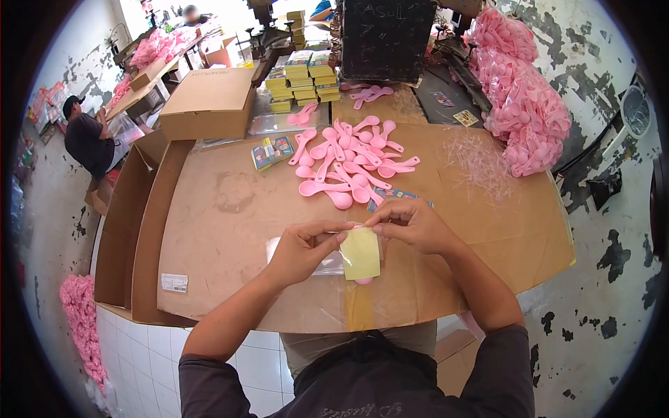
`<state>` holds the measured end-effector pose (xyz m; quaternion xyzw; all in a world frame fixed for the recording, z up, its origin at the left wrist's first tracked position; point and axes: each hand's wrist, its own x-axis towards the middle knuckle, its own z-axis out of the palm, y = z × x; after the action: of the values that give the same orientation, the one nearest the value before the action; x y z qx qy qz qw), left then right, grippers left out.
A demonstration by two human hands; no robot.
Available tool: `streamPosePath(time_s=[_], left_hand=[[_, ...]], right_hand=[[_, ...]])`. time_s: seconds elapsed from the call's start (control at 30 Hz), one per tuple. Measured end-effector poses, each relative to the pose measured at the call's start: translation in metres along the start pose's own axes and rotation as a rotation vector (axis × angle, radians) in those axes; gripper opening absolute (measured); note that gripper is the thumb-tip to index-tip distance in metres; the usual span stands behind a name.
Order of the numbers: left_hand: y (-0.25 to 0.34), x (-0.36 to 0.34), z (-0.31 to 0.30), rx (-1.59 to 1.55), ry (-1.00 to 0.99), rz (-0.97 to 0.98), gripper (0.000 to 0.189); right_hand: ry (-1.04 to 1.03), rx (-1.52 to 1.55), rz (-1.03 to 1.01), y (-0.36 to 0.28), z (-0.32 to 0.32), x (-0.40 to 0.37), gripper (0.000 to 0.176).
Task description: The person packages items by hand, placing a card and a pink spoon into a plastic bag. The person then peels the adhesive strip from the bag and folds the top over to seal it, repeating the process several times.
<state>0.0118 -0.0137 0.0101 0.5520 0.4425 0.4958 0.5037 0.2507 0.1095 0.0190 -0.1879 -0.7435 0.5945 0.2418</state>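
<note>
My left hand (pixel 304 252) pinches the top left corner of a pale yellow card (pixel 361 254), thumb against forefinger. At its top right corner, my right hand (pixel 412 226) pinches the same card. A pink spoon end (pixel 364 281) peeks out below the card; the rest of that spoon is mostly hidden. Clear plastic bags (pixel 327 265) lie flat beside and partly under my left hand. Just beyond my hands is a loose heap of pink measuring spoons (pixel 341 198). A blue printed card (pixel 396 195) lies partly behind my right hand.
A small stack of printed cards (pixel 272 152) sits left of the heap, with taller card stacks (pixel 301 76) behind. Cardboard boxes (pixel 208 97) border the left side. Bagged pink spoons (pixel 526 104) pile up at right, near plastic strips (pixel 481 166). Another person (pixel 90 139) sits far left.
</note>
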Motion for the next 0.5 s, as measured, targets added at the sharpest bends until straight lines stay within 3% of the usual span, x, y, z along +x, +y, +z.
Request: streamPosePath(time_s=[0.17, 0.3, 0.4, 0.5], left_hand=[[0.002, 0.001, 0.000, -0.009, 0.028, -0.048, 0.025], [-0.002, 0.000, -0.002, 0.060, 0.077, -0.056, 0.025], [0.002, 0.001, -0.005, 0.005, 0.080, 0.019, 0.029], [0.014, 0.001, 0.005, -0.167, 0.207, 0.146, 0.035]], right_hand=[[0.003, 0.002, -0.044, 0.007, -0.001, 0.001, 0.020], [0.031, 0.112, 0.031, -0.007, 0.011, -0.002, 0.028], [-0.063, 0.015, 0.094, -0.018, 0.012, -0.006, 0.031], [-0.077, -0.060, 0.078, -0.011, 0.007, -0.005, 0.032]])
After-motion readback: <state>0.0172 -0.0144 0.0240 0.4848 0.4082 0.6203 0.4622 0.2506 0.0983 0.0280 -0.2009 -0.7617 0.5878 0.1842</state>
